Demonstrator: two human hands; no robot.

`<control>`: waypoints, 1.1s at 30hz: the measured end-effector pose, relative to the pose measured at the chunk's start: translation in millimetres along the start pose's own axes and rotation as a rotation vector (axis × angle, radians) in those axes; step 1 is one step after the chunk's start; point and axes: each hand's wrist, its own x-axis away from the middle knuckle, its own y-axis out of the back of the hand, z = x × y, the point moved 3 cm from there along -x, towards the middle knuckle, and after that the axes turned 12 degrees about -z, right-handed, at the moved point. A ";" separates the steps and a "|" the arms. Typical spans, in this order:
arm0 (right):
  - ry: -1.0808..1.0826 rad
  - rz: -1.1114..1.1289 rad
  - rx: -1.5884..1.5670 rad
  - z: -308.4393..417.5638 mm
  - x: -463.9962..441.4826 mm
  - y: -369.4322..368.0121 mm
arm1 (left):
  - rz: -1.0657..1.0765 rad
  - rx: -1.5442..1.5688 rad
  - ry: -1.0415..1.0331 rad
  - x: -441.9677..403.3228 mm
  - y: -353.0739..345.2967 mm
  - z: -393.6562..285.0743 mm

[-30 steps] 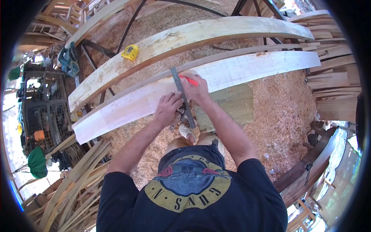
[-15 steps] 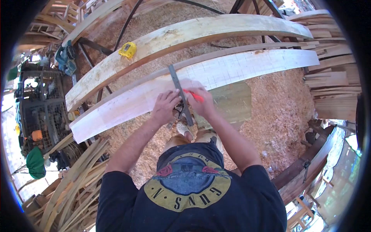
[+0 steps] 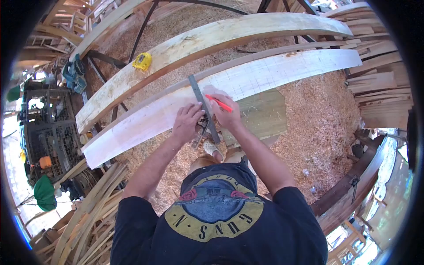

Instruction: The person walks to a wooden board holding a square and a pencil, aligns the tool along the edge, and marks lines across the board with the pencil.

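Red pencil (image 3: 223,105); grey combination square (image 3: 199,97); pale board (image 3: 251,78), dark-lined.

ruler (image 3: 207,115): matt metal | plank (image 3: 251,78): smooth wood | shirt (image 3: 221,247): matt cloth

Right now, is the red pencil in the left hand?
No, the right hand holds the red pencil, while the left hand is at the metal ruler.
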 end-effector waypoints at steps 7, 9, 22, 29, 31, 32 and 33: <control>-0.093 0.013 -0.019 -17.0 -33.2 -41.7 | -0.005 0.003 0.006 -0.3 0.4 0.0; -0.072 0.032 -0.024 -21.4 -36.4 -45.7 | -0.010 0.010 0.008 -0.7 0.2 0.5; 0.027 0.324 0.152 0.9 65.9 68.9 | -0.018 0.020 -0.009 0.4 2.6 -1.8; -0.425 0.100 0.129 -48.8 128.2 110.3 | -0.086 -0.061 -0.091 -5.1 3.8 -13.0; -0.429 0.093 0.145 -45.8 132.9 111.3 | -0.123 -0.086 -0.099 -3.4 -1.6 -13.0; -0.437 0.099 0.156 -42.8 132.9 111.9 | -0.149 -0.061 -0.082 -1.2 -2.7 -11.3; -0.446 0.104 0.167 -40.0 131.8 112.3 | -0.176 -0.034 -0.067 1.4 -2.2 -7.3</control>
